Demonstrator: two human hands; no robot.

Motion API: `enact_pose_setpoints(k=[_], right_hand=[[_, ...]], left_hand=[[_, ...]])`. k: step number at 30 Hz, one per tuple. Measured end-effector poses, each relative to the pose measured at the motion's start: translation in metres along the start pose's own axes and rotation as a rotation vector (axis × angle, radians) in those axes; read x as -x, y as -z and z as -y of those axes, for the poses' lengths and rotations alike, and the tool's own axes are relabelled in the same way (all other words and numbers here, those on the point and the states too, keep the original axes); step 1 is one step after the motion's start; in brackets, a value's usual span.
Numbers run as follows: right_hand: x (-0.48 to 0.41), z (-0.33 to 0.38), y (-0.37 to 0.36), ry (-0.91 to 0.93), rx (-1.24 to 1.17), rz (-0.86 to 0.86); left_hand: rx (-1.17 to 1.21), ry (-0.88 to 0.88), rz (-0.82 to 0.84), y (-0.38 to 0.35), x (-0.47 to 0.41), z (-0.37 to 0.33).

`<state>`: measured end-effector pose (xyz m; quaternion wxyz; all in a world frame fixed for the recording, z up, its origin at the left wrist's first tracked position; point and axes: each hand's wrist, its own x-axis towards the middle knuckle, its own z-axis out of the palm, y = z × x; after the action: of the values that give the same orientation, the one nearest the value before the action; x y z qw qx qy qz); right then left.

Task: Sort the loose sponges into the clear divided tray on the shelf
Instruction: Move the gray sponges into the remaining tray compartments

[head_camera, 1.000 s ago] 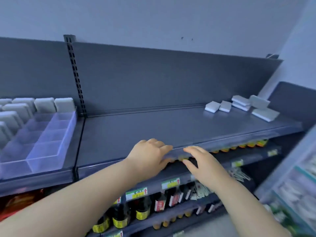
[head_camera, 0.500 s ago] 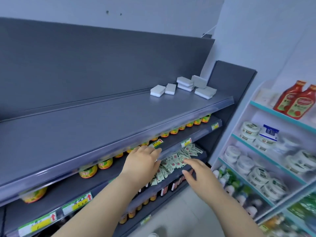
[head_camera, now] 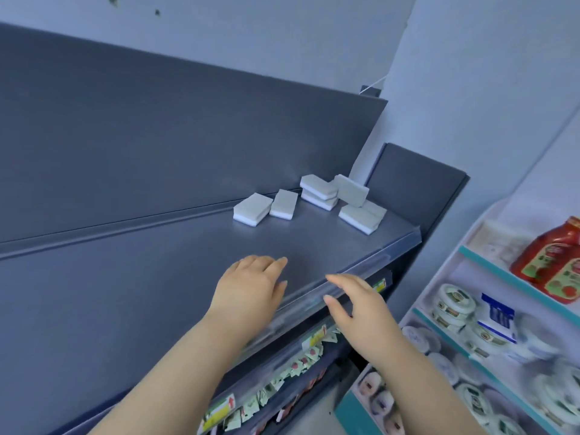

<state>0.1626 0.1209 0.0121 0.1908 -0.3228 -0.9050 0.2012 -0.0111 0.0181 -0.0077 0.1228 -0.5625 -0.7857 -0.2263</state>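
Note:
Several loose grey-and-white sponges (head_camera: 314, 200) lie in a small pile at the far right end of the dark grey shelf (head_camera: 157, 277). Two lie flat side by side (head_camera: 252, 208), two are stacked (head_camera: 318, 191), one leans on edge (head_camera: 351, 189) and one lies nearest the shelf end (head_camera: 361, 216). My left hand (head_camera: 251, 285) hovers over the shelf's front part, fingers apart, holding nothing. My right hand (head_camera: 353, 301) is at the shelf's clear front lip, open and holding nothing. Both hands are short of the sponges. The clear divided tray is out of view.
A lower shelf (head_camera: 282, 372) holds small sachets and price tags. To the right stands a white rack (head_camera: 470, 309) with red sauce pouches (head_camera: 555, 265) and round tubs (head_camera: 455, 306). A grey end panel (head_camera: 417, 183) closes the shelf's right end.
The view has swung right, away from the tray, and come closer to the sponge pile. Both hands have risen from the lower shelf to the top shelf's front edge.

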Motion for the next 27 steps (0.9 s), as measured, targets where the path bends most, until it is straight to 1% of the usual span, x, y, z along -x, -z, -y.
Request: enact_pose_setpoints(k=[3, 5, 9, 16, 20, 23, 27], right_hand=[[-0.018, -0.022, -0.002, -0.025, -0.045, -0.013], [-0.031, -0.037, -0.003, -0.048, -0.074, -0.02], [-0.07, -0.067, 0.005, -0.072, -0.166, -0.088], [-0.163, -0.127, 0.04, -0.033, -0.316, -0.19], [-0.217, -0.167, 0.064, 0.002, -0.305, -0.174], [-0.256, -0.198, 0.076, 0.002, -0.288, -0.167], [-0.3, -0.226, 0.074, -0.03, -0.24, -0.059]], left_hand=[[-0.006, 0.01, 0.018, -0.016, -0.025, -0.001], [-0.027, -0.018, 0.027, -0.022, -0.038, -0.002], [-0.136, -0.043, -0.076, -0.044, -0.062, 0.0], [-0.223, 0.032, -0.137, -0.066, -0.121, -0.016], [-0.265, 0.067, -0.128, -0.09, -0.166, -0.041], [-0.267, 0.05, -0.118, -0.114, -0.202, -0.064], [-0.211, -0.008, -0.107, -0.147, -0.243, -0.097]])
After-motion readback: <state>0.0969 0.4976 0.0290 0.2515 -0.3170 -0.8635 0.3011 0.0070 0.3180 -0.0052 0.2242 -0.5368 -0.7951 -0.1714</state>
